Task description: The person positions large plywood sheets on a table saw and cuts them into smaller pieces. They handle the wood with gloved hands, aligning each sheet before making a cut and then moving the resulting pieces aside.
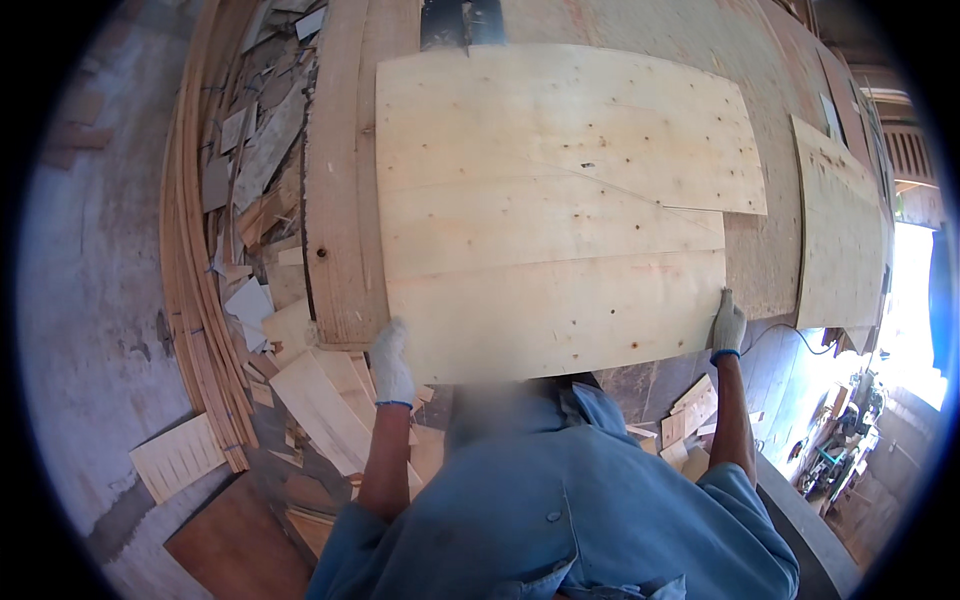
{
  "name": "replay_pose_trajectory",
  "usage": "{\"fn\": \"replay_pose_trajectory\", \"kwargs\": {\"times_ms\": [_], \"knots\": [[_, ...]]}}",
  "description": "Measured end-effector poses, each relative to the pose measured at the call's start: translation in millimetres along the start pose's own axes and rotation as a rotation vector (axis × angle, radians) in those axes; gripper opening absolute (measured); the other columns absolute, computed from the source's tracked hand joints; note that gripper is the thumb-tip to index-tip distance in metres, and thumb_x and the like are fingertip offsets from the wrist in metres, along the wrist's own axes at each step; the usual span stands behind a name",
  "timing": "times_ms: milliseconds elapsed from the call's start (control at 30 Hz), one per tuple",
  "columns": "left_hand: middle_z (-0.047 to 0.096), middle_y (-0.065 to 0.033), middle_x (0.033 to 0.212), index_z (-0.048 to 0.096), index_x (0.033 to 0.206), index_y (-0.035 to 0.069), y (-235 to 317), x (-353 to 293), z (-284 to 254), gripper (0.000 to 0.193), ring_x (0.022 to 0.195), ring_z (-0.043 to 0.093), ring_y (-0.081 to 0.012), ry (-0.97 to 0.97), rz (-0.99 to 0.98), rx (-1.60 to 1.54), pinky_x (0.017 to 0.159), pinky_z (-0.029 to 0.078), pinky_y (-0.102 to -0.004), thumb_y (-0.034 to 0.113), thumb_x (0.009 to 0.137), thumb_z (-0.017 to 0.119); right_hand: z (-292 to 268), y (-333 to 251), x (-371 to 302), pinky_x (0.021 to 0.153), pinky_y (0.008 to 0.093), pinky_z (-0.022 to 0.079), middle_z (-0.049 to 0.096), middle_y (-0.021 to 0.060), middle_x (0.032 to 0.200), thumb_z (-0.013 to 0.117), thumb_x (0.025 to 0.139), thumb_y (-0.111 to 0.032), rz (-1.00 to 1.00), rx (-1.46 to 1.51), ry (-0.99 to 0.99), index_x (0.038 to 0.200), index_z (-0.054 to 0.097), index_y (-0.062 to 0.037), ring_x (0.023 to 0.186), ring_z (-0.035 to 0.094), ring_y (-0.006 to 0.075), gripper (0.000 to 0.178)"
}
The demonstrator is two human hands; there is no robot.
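Observation:
A broad pale plywood sheet with small dark knots lies over a wooden worktable. Its right side has a step partway up; whether this is one notched sheet or two overlapping ones I cannot tell. My left hand, in a whitish work glove with a blue cuff, grips the near left corner. At the near right corner my right hand, gloved the same way, is closed on the edge with its fingers partly hidden. The sheet's near edge sits close to my body and is blurred in the middle.
Another plywood panel rests at the table's right side. Long thin wood strips and a heap of offcuts line the left. Loose boards lie on the floor near my left arm. A black object stands at the far edge.

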State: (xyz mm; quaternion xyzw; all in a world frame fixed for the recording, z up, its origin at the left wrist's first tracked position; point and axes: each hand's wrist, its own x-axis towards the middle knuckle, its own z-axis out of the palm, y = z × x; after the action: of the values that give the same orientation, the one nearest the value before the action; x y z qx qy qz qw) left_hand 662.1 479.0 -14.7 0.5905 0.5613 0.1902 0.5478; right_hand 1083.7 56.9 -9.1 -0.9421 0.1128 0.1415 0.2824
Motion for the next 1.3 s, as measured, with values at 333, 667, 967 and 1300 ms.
{"fn": "replay_pose_trajectory", "kwargs": {"times_ms": [333,667,967,1300], "knots": [[0.064,-0.0079,0.108,0.064,0.115,-0.008,28,23,14,0.043,0.100,0.057,-0.0159,-0.043,-0.161,-0.236,0.094,0.044,-0.0313,0.031,0.097,0.057,5,-10,22,0.071,0.0395,0.048,0.066,0.0178,0.074,0.050,0.095,-0.053,-0.023,0.008,0.034,0.088,0.067,0.0116,0.073,0.061,0.0211,0.067],[0.061,-0.0151,0.128,0.060,0.124,-0.008,3,51,14,0.045,0.120,0.056,-0.0215,-0.062,-0.033,-0.133,0.105,0.041,-0.0333,0.027,0.097,0.056,5,-48,19,0.069,0.0381,0.047,0.064,0.0152,0.070,0.050,0.095,-0.049,-0.043,-0.033,0.052,0.089,0.066,0.0126,0.071,0.058,0.0185,0.064],[0.066,-0.0096,0.112,0.063,0.113,-0.008,36,19,10,0.042,0.104,0.059,-0.0168,0.007,-0.115,0.006,0.093,0.047,-0.0314,0.031,0.097,0.057,-7,-58,-17,0.059,0.0369,0.042,0.055,0.0093,0.060,0.047,0.098,-0.043,-0.071,0.023,-0.027,0.083,0.065,0.0116,0.060,0.049,0.0159,0.059],[0.065,-0.0109,0.117,0.061,0.119,-0.008,-5,16,-12,0.043,0.108,0.059,-0.0167,-0.039,-0.129,-0.113,0.095,0.046,-0.0316,0.029,0.099,0.053,6,-12,-23,0.059,0.0397,0.041,0.054,0.0146,0.057,0.046,0.097,-0.042,-0.060,0.064,0.032,0.079,0.065,0.0110,0.056,0.048,0.0189,0.059]]}}
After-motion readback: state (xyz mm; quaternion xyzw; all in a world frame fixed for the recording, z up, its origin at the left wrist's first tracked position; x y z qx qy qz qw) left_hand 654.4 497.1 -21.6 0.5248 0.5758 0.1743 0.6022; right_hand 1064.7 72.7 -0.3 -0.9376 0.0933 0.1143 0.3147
